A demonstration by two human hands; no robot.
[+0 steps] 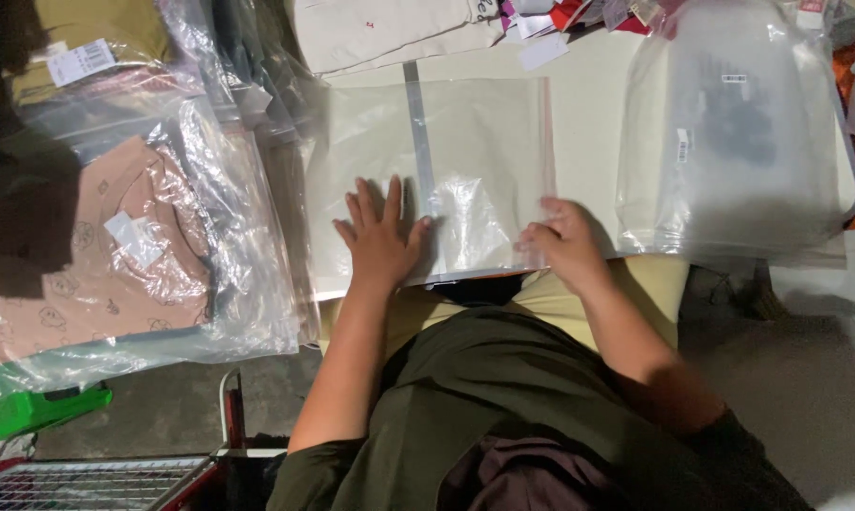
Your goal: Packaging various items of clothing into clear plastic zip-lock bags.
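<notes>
A clear plastic bag (484,142) holding a folded cream garment lies flat on the cream table (588,114) in front of me. My left hand (380,237) rests palm down on its near left part, fingers spread. My right hand (560,241) is at the bag's near right corner, its fingers curled on the bag's edge by the red-lined flap.
A stack of bagged garments (125,246), the top one pink with small prints, sits at the left. A large clear bag (740,132) with a dark item lies at the right. Folded cream cloth (380,33) and tags lie at the back. A green object (30,412) and a wire rack (96,483) are on the floor at lower left.
</notes>
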